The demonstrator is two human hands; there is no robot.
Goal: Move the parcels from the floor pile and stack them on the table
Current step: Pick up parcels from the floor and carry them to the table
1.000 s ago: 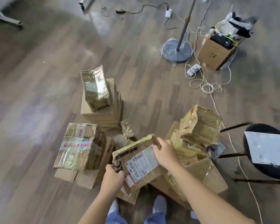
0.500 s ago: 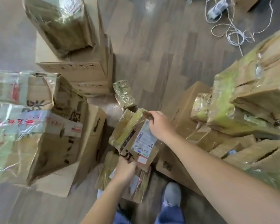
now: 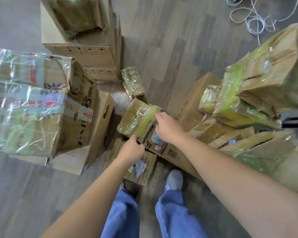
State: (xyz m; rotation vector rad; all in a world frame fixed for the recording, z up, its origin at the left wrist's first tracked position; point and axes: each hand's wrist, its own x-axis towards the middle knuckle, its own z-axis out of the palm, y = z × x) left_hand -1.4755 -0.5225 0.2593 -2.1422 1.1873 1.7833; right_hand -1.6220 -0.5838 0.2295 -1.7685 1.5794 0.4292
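A small cardboard parcel [image 3: 138,120] wrapped in clear tape, with a white shipping label, sits tilted in the middle of the floor pile. My left hand [image 3: 132,149] grips its near corner. My right hand [image 3: 169,128] lies over its right side, fingers curled on the top edge. A flat parcel [image 3: 143,169] lies under it by my feet. A tiny taped parcel [image 3: 132,81] lies just beyond. No table is in view.
Large taped boxes [image 3: 33,103] stand at the left, and a stacked carton [image 3: 86,40] stands behind them. More wrapped parcels [image 3: 258,79] are piled at the right. White cable [image 3: 255,19] coils on the wooden floor at top right. My feet stand close to the pile.
The view has dropped closer to the pile. The parcel in my hands has gone lower and tipped, so its taped top shows more than the label. Both hands keep their hold.
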